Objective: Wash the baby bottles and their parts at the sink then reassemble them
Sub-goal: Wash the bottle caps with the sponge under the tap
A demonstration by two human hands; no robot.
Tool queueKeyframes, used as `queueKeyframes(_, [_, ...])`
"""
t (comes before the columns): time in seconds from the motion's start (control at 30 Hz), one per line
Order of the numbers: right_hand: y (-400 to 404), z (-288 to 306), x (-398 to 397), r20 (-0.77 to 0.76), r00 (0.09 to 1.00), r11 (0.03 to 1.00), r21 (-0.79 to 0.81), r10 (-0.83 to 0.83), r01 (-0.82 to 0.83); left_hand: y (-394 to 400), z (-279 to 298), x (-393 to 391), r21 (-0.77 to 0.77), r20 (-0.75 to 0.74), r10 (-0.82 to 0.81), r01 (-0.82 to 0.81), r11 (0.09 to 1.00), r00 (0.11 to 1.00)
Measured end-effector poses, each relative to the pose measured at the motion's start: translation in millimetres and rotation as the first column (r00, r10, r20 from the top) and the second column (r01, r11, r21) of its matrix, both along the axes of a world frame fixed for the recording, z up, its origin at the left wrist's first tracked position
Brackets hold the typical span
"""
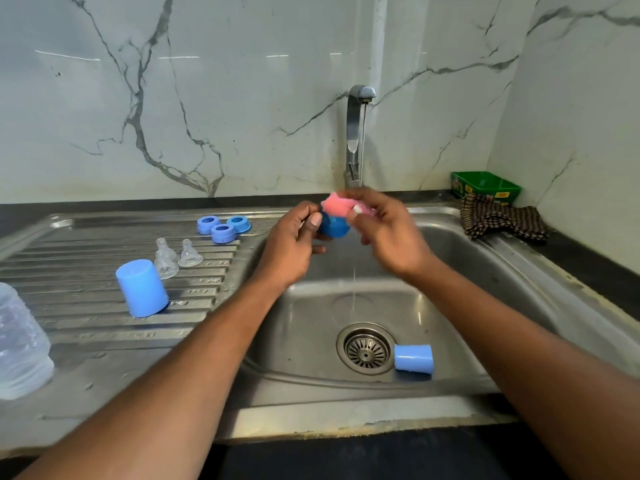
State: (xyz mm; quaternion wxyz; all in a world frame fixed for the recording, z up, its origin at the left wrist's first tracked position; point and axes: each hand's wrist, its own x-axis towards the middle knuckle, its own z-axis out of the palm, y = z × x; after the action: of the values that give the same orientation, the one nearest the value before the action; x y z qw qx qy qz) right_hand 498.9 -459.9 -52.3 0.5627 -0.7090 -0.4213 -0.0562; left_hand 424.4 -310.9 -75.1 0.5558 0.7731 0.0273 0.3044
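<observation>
Over the sink basin (460, 271), my left hand (294, 240) grips a blue bottle cap (334, 226). My right hand (388, 230) pinches a pink sponge (337, 204) against the top of that cap; the hand is blurred. A thin stream of water falls from the tap (356, 133) just behind them. Another blue cap (414, 356) lies on its side by the drain (366, 348). On the draining board stand a third blue cap (142, 289), two clear teats (176, 258) and three blue collar rings (221, 226). A clear bottle (20, 344) stands at the far left edge.
A green tub (485, 185) sits in the back right corner of the counter with a checked brown cloth (502, 220) draped in front of it. The marble wall rises right behind the sink. The dark counter edge runs along the front.
</observation>
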Motion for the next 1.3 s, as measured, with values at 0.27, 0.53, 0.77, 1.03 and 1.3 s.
queueKeyframes(0.27, [-2, -7, 9, 0.114, 0.968, 0.965, -0.118, -0.223, 0.236, 4, 6, 0, -0.047, 0.075, 0.063, -0.060, 0.997, 0.995])
queueKeyframes(0.53, [9, -10, 0, 0.227, 0.963, 0.986, -0.047, -0.144, 0.159, -7, 3, 2, -0.056, -0.005, 0.017, -0.017, 0.998, 1.000])
queueKeyframes(0.77, [1, -14, 4, 0.184, 0.965, 0.973, -0.100, -0.186, 0.207, -2, 11, -1, -0.488, 0.018, 0.001, 0.008, 0.873, 1.000])
queueKeyframes(1.03, [8, -21, -3, 0.203, 0.949, 0.969, 0.005, -0.243, 0.247, -7, 13, -4, -0.760, 0.000, -0.138, 0.090, 0.644, 0.990])
queueKeyframes(1.3, [7, -19, -3, 0.228, 0.965, 0.973, -0.153, -0.133, 0.170, -5, 15, -8, -0.761, -0.032, -0.121, 0.054, 0.647, 0.992])
